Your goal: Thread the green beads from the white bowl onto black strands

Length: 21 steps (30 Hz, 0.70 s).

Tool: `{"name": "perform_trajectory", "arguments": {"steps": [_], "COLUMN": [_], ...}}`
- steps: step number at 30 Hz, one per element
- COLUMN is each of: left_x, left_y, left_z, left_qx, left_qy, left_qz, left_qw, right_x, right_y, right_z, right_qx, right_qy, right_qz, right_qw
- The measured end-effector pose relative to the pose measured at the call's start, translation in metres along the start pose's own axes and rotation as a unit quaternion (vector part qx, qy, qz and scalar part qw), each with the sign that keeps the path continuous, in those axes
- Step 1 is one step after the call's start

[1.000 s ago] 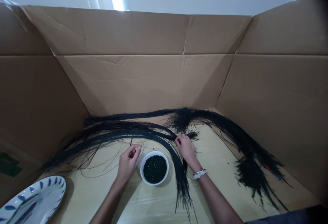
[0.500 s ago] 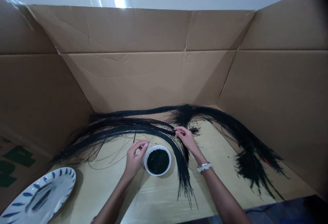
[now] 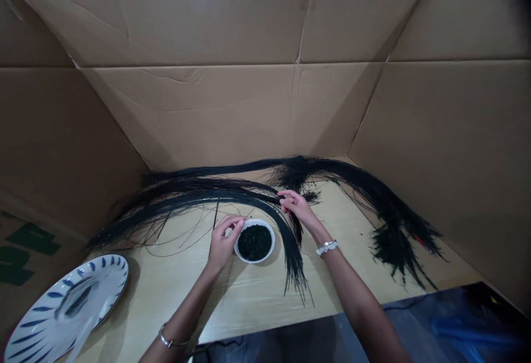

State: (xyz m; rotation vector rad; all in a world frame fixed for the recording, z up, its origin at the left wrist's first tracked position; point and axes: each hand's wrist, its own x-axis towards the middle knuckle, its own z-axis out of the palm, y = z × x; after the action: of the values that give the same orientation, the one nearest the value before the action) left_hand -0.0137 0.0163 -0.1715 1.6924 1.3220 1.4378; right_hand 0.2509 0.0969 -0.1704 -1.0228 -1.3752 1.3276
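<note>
A small white bowl (image 3: 270, 237) of tiny black beads sits on the pale wooden table (image 3: 174, 291). My left hand (image 3: 222, 242) is just left of the bowl, fingers pinched on a thin black strand that rises from them. My right hand (image 3: 297, 209) is behind and right of the bowl, fingers closed on a thick bundle of black strands (image 3: 199, 200) that arcs left across the table and hangs down past the bowl. A second black bundle (image 3: 385, 213) spreads to the right.
Tall cardboard walls (image 3: 232, 114) fence the table at the back and both sides. A white plate with blue marks (image 3: 66, 307) lies at the front left. Loose black beads are scattered behind my right hand. A dark surface shows below the table's front edge.
The view has tilted down, so everything sits higher in frame. My left hand has moved right, close to the bowl's rim. My right hand stays on the bundle.
</note>
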Motion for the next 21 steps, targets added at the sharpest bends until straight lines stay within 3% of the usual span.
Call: {"name": "perform_trajectory", "arguments": {"steps": [4, 7, 14, 17, 21], "left_x": [0.0, 0.0, -0.001, -0.001, -0.001], "left_y": [0.003, 0.005, 0.007, 0.003, 0.001], "left_z": [-0.001, -0.003, -0.006, -0.004, -0.003], "left_qx": [0.008, 0.021, 0.157, 0.195, 0.223], "left_qy": [0.01, -0.001, -0.136, -0.182, -0.16], "left_qz": [0.022, 0.055, 0.177, 0.209, 0.252], "left_qw": [1.0, 0.998, 0.962, 0.941, 0.928], "right_x": [0.001, -0.003, -0.018, -0.02, -0.018], "right_y": [0.004, 0.003, -0.009, -0.009, -0.005], "right_z": [0.001, 0.005, 0.026, 0.031, 0.033], "right_qx": [0.082, 0.091, 0.0, -0.017, 0.011], "right_qy": [-0.022, -0.075, -0.269, -0.292, -0.299], "right_qz": [0.015, 0.019, 0.061, 0.063, 0.058], "right_qw": [0.996, 0.993, 0.961, 0.954, 0.953]}}
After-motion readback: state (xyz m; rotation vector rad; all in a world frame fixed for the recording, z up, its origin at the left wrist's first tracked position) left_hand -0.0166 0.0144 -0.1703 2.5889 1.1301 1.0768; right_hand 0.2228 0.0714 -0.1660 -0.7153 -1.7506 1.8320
